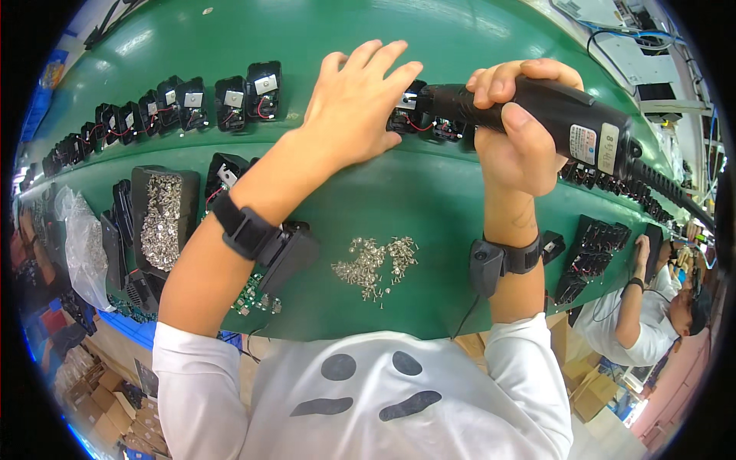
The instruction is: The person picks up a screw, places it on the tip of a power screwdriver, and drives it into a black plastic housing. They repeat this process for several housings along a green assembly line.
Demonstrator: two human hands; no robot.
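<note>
My right hand (pixel 525 130) is wrapped round a black electric screwdriver (pixel 567 115), held almost level with its tip pointing left. The tip meets a metal plate in a small black plastic housing (pixel 406 115) with a red wire. My left hand (pixel 356 103) is at the housing's left side, index finger along its far edge and thumb at its near edge, the other fingers spread; the palm hides part of it. Another housing sits partly under the screwdriver. A loose pile of small silver screws (pixel 368 264) lies on the green table between my forearms.
A row of similar black housings (pixel 192 103) runs along the table's far left, and more stand at right. A black tray of screws (pixel 162 218) and a clear plastic bag (pixel 80 245) lie left. At right a co-worker (pixel 636 314) sits beside stacked housings (pixel 590 257).
</note>
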